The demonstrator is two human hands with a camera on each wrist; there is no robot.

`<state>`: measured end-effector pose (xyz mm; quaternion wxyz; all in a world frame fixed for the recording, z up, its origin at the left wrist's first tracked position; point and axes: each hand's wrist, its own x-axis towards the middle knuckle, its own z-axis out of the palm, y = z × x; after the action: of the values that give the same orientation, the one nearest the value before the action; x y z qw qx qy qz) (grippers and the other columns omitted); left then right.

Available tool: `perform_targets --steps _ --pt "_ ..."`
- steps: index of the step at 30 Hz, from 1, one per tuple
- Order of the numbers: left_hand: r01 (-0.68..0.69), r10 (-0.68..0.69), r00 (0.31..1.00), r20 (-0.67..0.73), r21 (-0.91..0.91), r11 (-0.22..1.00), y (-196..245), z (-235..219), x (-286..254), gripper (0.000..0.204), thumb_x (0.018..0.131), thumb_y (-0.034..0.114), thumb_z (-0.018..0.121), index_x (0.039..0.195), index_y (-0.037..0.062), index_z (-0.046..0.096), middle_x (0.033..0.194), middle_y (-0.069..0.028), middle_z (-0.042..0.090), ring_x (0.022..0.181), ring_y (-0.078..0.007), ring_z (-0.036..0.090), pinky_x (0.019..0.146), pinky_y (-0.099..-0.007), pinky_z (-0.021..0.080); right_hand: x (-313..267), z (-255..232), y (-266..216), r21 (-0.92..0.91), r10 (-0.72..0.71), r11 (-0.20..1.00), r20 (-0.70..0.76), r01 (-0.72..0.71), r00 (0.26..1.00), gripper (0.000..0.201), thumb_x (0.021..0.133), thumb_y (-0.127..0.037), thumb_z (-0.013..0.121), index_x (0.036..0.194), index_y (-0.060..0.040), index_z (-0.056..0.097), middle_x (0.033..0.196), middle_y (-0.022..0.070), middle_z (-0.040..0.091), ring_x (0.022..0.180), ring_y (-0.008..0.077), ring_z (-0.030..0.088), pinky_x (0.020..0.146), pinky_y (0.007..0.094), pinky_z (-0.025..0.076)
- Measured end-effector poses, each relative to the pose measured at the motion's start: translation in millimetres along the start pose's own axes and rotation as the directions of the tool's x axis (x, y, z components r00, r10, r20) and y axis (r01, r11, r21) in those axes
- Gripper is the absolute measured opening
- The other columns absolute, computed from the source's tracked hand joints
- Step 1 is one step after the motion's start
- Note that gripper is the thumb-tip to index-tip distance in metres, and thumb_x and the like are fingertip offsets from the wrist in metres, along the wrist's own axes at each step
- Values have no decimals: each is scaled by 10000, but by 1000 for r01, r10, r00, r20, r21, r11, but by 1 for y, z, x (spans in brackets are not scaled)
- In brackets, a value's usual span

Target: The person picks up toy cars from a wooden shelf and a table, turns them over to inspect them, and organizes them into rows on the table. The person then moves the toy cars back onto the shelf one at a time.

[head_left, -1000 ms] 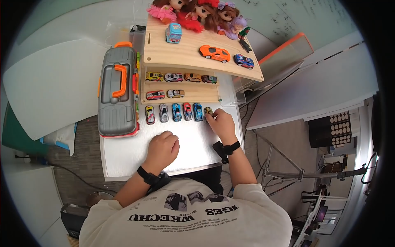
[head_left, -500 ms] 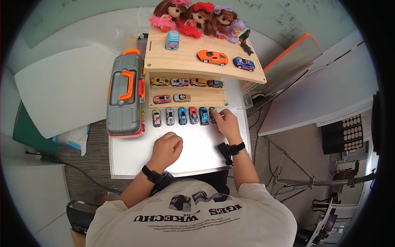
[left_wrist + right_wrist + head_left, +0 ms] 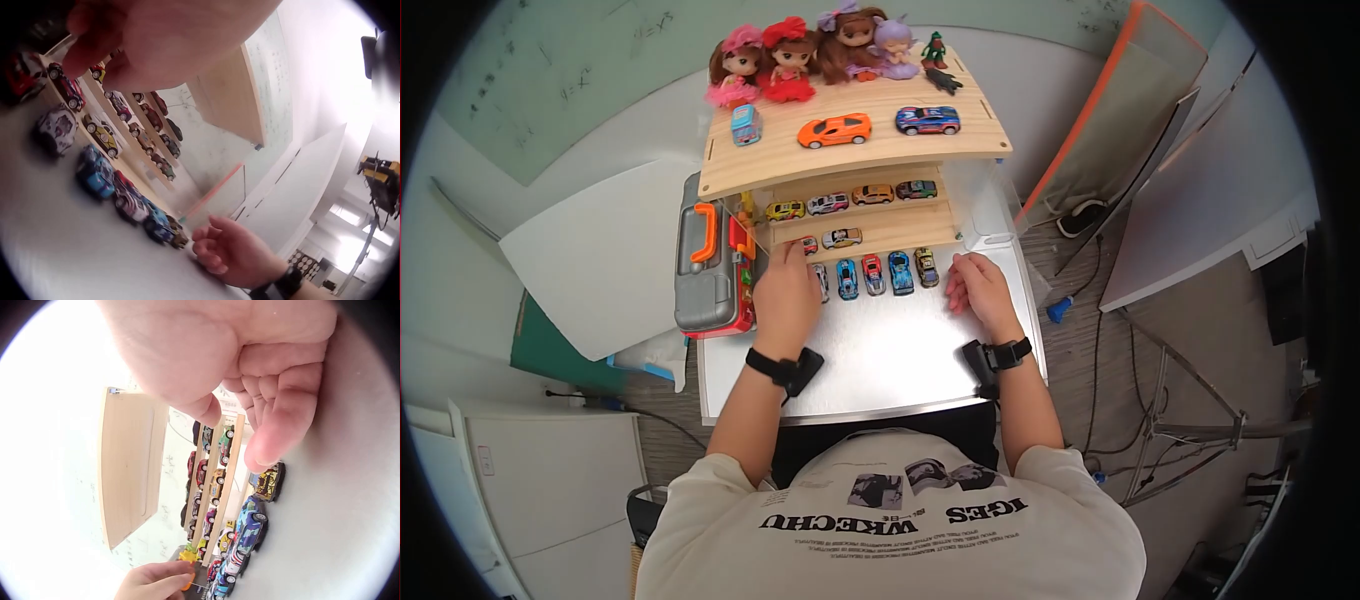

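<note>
My left hand (image 3: 788, 300) reaches over the left end of the front row of toy cars, its fingertips right at a red and white toy car (image 3: 809, 245) on the lower shelf step. In the left wrist view that car (image 3: 67, 85) sits just below the fingers, which are not wrapped round it. A silver-white toy car (image 3: 55, 129) stands close by on the table. My right hand (image 3: 985, 292) rests at the right end of the row with loosely bent fingers and nothing in them. Beside its fingertips stands a yellow and black toy car (image 3: 926, 267).
Several toy cars fill the upper step, and a gold and white car (image 3: 842, 238) stands on the lower one. Above, a wooden board (image 3: 750, 172) carries dolls, an orange car (image 3: 836, 130), a blue car (image 3: 928, 120) and a small bus (image 3: 746, 125). A grey toolbox (image 3: 705, 280) stands left.
My left hand has gone from resting on the table up to the lower step. The right hand has let go of the yellow and black car and moved right. The head view has shifted.
</note>
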<state>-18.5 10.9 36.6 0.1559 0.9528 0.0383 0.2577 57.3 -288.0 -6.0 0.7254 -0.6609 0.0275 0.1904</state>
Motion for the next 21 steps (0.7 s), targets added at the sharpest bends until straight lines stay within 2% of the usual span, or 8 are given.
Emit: perform_targets --steps 2,4,8,12,14,16,18,21 --pt "-11 14 999 -29 110 994 -3 10 15 233 908 59 641 1129 -7 670 1132 -206 701 917 -404 733 765 -490 613 -2 -1 -1 1 2 1000 17 -2 1000 312 1069 -320 592 986 -20 615 733 73 650 528 137 608 469 271 491" --pt "50 -80 988 133 217 975 -3 14 26 226 912 43 615 1123 -17 668 1118 -215 707 953 -409 737 783 -484 620 -3 -2 -2 2 5 1000 31 -5 1000 304 1072 -316 585 991 -24 616 743 72 654 539 134 609 482 265 498" --pt "-36 -50 951 304 272 962 -16 26 37 181 904 30 600 1058 -15 684 1105 -234 707 939 -420 732 765 -493 613 -4 -5 -1 -39 -7 999 82 10 997 300 1071 -307 585 976 -25 621 740 56 646 544 128 613 482 267 503" --pt "-25 -61 971 231 351 936 -15 28 33 159 905 43 611 1033 18 703 1004 -198 705 919 -405 729 757 -486 612 -4 -7 4 6 -36 999 92 36 995 302 1065 -302 602 946 -26 628 730 57 643 543 131 625 466 277 505" --pt "-13 -53 983 175 355 935 17 7 24 144 918 79 640 1039 37 705 976 -182 694 883 -404 721 737 -481 605 -3 -9 5 39 -52 998 83 49 995 314 1060 -305 614 926 -21 630 720 60 641 536 135 630 454 279 500" --pt "-77 56 979 195 102 992 50 -13 6 175 930 123 671 1082 45 703 1019 -179 690 883 -400 709 742 -470 597 -2 -9 8 26 -44 999 102 42 994 245 1056 -257 620 961 -32 630 729 47 641 534 122 618 441 270 492" --pt "-208 256 920 297 -184 961 62 -11 -18 229 926 148 701 1134 55 700 1069 -167 688 902 -390 699 761 -459 590 -5 -6 5 -13 -36 999 99 37 994 216 1043 -232 641 962 -31 635 725 45 643 526 114 611 432 262 481" --pt "-156 297 824 483 -310 938 87 -8 -47 301 893 93 728 1187 35 705 1125 -156 706 958 -385 700 819 -446 581 -4 -3 7 -90 -56 994 86 64 995 185 1007 -193 690 956 -20 648 711 45 646 526 106 613 428 260 474"
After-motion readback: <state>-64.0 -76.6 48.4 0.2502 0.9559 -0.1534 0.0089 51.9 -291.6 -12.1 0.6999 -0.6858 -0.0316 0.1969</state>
